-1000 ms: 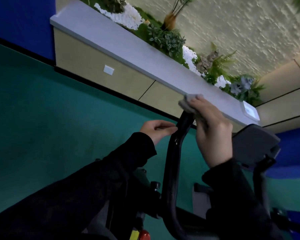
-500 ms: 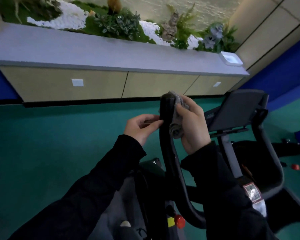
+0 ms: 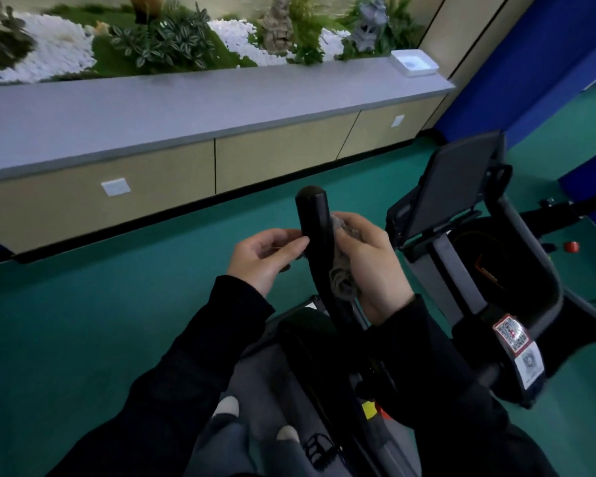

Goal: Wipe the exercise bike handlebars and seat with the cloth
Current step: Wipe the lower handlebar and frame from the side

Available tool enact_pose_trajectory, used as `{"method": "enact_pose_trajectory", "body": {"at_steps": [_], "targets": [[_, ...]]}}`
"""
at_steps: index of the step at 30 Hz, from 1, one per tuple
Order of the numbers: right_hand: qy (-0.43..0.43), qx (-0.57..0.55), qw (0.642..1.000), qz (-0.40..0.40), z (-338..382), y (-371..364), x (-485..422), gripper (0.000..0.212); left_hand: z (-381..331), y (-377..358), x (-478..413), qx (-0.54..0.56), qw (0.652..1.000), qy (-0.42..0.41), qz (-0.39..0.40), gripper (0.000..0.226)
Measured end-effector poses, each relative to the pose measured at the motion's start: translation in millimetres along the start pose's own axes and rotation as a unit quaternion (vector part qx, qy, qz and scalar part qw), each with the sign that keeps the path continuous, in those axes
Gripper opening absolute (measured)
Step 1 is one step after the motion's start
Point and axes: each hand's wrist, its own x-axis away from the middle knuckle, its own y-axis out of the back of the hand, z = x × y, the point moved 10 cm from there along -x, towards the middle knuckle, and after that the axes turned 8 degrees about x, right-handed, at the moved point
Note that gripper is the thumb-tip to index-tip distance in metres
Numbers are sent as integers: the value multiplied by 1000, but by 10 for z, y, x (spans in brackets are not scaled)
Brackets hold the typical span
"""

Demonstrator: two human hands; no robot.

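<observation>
The right hand (image 3: 372, 266) has slid down from the handlebar (image 3: 312, 208) tip, clamped on the cloth (image 3: 341, 285) mid-wipe, while I cannot tell the left hand (image 3: 262, 259)'s curled grip; next, probably wipe nearer, pressing firmly.

Left grip (image 3: 265, 259) and right grip (image 3: 375, 266) raised close together, both curled.

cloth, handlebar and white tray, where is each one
cloth (image 3: 343, 285), head view, bunched lower end
handlebar (image 3: 313, 215), head view, upper end of bar
white tray (image 3: 418, 73), head view, near wall
</observation>
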Motion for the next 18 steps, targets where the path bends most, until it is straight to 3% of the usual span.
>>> {"method": "enact_pose_trajectory", "body": {"at_steps": [4,6,8,10,11,13,15,18], "targets": [[88,151,981,-85,105,155,209,22,-44,20,-25,-29,999,-19,-6,12],[123,215,955,-163,141,303,412,19,-282,43,-17,-120,986,-112,-24,24],[139,227,937,-228,166,357,578,17,-644,-60,61,-300,914,-273,-13,43],[162,230,923,-261,233,297,657,16,-861,-254,185,-447,794,-411,18,48],[180,233,916,-273,291,258,677,15,-908,-336,240,-487,744,-456,31,46],[219,246,899,-288,412,185,697,13,-937,-461,303,-527,682,-505,51,39],[238,271,889,-282,450,113,715,12,-928,-545,304,-536,664,-517,72,35],[233,279,890,-277,397,105,766,10,-943,-575,239,-501,699,-501,97,31]]}}
